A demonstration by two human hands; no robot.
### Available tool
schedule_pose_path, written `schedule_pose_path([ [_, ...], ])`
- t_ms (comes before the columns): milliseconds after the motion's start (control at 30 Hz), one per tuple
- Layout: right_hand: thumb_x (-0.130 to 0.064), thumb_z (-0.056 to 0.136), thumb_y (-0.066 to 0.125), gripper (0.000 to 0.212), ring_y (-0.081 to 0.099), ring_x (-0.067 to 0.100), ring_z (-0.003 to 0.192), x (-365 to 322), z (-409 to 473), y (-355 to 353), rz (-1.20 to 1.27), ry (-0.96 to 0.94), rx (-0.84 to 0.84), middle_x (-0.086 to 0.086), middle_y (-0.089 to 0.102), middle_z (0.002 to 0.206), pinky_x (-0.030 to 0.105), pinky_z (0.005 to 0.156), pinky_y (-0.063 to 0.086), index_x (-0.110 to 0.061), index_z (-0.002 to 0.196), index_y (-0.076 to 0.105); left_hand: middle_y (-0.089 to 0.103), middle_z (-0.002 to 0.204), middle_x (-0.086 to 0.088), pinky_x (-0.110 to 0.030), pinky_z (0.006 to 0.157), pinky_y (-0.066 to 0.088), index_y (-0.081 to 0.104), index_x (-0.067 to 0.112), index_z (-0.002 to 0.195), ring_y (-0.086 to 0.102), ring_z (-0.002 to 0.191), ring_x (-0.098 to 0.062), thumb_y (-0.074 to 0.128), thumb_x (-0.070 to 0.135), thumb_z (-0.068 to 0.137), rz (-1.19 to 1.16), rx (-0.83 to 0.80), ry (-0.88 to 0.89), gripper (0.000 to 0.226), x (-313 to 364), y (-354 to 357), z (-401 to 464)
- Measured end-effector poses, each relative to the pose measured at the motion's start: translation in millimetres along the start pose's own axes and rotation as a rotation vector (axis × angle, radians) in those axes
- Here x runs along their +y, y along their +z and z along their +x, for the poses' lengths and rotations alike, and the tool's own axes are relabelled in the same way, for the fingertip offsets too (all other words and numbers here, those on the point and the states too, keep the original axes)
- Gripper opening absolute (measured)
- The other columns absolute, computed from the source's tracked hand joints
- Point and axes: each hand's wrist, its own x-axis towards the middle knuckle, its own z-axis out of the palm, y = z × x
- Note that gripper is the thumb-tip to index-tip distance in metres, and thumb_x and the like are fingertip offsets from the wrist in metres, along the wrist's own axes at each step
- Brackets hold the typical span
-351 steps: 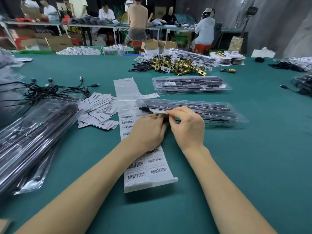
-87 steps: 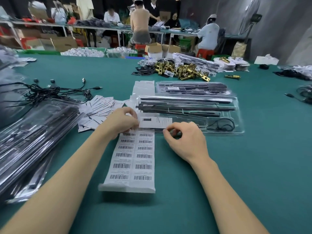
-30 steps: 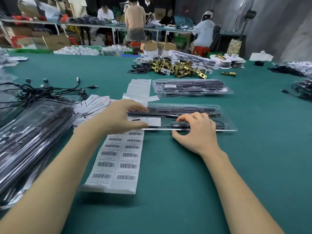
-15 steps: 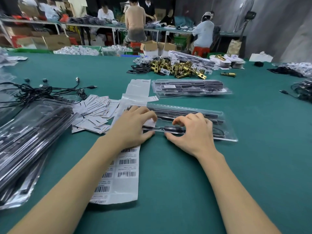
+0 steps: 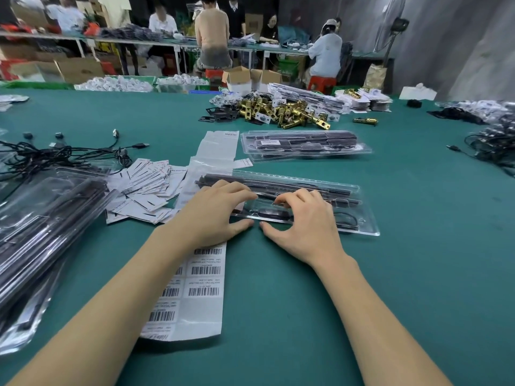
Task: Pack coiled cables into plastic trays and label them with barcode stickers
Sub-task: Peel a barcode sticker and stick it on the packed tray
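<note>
A long clear plastic tray (image 5: 352, 190) lies across the green table in front of me, with dark rods and a coiled black cable (image 5: 345, 220) inside. My left hand (image 5: 214, 213) lies over its left end, fingers on the lid and thumb at the near edge. My right hand (image 5: 303, 221) arches over the middle, fingertips on the lid and thumb against the near rim. The two thumb tips almost meet. A sheet of barcode stickers (image 5: 200, 288) runs from under my left wrist toward me.
Another packed tray (image 5: 303, 144) lies further back. White cards (image 5: 145, 190) are scattered on the left, beside a stack of trays (image 5: 41, 232) and loose black cables (image 5: 55, 154). Brass latches (image 5: 284, 112) are heaped at the back. More cables (image 5: 490, 143) lie far right.
Both hands have settled lower on the tray's near side, and the thumbs have come together at its front edge. The tray lies flat, and the white card seen earlier is hidden under my left hand.
</note>
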Motion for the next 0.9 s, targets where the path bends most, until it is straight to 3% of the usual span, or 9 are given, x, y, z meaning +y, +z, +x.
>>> schedule_pose_path([
  [200, -0.060, 0.076, 0.070, 0.052, 0.049, 0.015, 0.109, -0.6, -1.0, -0.3, 0.044, 0.009, -0.004, -0.010, 0.057, 0.107, 0.038, 0.102, 0.040, -0.028, 0.118, 0.070, 0.049, 0.138, 0.014, -0.035, 0.105, 0.039, 0.051, 0.033, 0.141, 0.045, 0.124, -0.015, 0.058, 0.051, 0.092, 0.028, 0.011, 0.000, 0.052, 0.7, 3.3, -1.3],
  [333, -0.065, 0.077, 0.065, 0.055, 0.047, 0.014, 0.108, -0.4, -0.7, -0.7, 0.012, 0.017, -0.022, -0.013, 0.055, 0.104, 0.037, 0.102, 0.040, -0.034, 0.122, 0.068, 0.046, 0.144, 0.008, -0.034, 0.110, 0.035, 0.048, 0.025, 0.144, 0.041, 0.132, -0.017, 0.059, 0.061, 0.088, 0.006, 0.055, -0.094, 0.068, -3.4, 3.3, -2.2],
  [533, -0.073, 0.077, 0.055, 0.071, 0.043, 0.015, 0.109, -3.9, 0.1, 0.7, -0.047, 0.032, -0.060, -0.011, 0.053, 0.107, 0.037, 0.105, 0.036, -0.043, 0.142, 0.048, 0.047, 0.144, 0.010, -0.037, 0.109, 0.037, 0.047, 0.028, 0.146, 0.044, 0.131, -0.016, 0.048, 0.074, 0.084, 0.072, -0.003, -0.118, 0.077, -5.7, 1.3, -0.3],
  [900, -0.071, 0.082, 0.052, 0.066, 0.039, 0.018, 0.120, -10.6, 1.8, 4.4, -0.138, 0.016, -0.047, -0.006, 0.047, 0.120, 0.040, 0.103, 0.032, -0.036, 0.138, 0.057, 0.046, 0.143, 0.017, -0.039, 0.098, 0.045, 0.043, 0.040, 0.146, 0.046, 0.125, -0.017, 0.045, 0.066, 0.091, 0.113, 0.001, -0.080, 0.060, 1.8, 5.0, -1.3],
])
